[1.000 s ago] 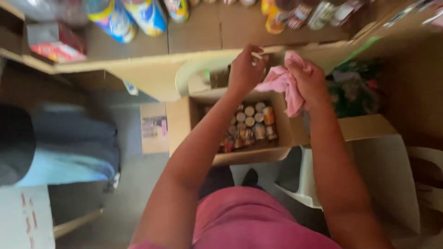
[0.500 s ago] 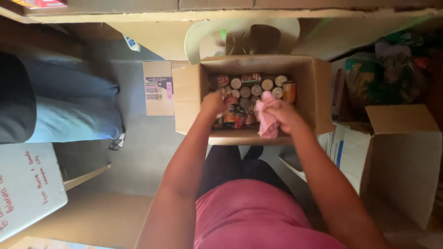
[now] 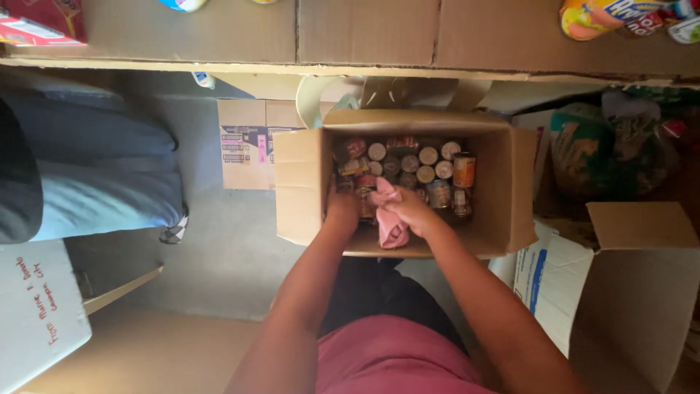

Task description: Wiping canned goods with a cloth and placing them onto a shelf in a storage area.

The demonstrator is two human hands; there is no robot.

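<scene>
Far to the left of both hands, a seated person's legs in blue jeans [image 3: 95, 179] fill the edge of the view, with a white hand-lettered sheet of card [image 3: 36, 310] lying below them. Nearer, just left of the open box, a small flat carton with a printed label [image 3: 251, 142] rests on the grey floor.

The left hand [image 3: 341, 208] reaches down into the open cardboard box [image 3: 299, 186] at its near left corner. Its fingers curl down among the tins; it seems to close on one, but the dim light inside the box leaves that unclear.

Just right of it, nearly touching, the right hand [image 3: 412, 211] is closed on a crumpled pink cloth [image 3: 390, 215], which bunches out of the fist toward the left hand and hangs over the near row of tins.

Beyond both hands, the box is packed with small upright tins [image 3: 419, 164], their round lids facing up, and one orange-labelled tin [image 3: 464, 171] stands at the right end.

Right of the box, well clear of the right hand, stands a second open carton with blue print on white [image 3: 554, 281], and behind it a green packet [image 3: 583, 149] lies in shadow.
</scene>
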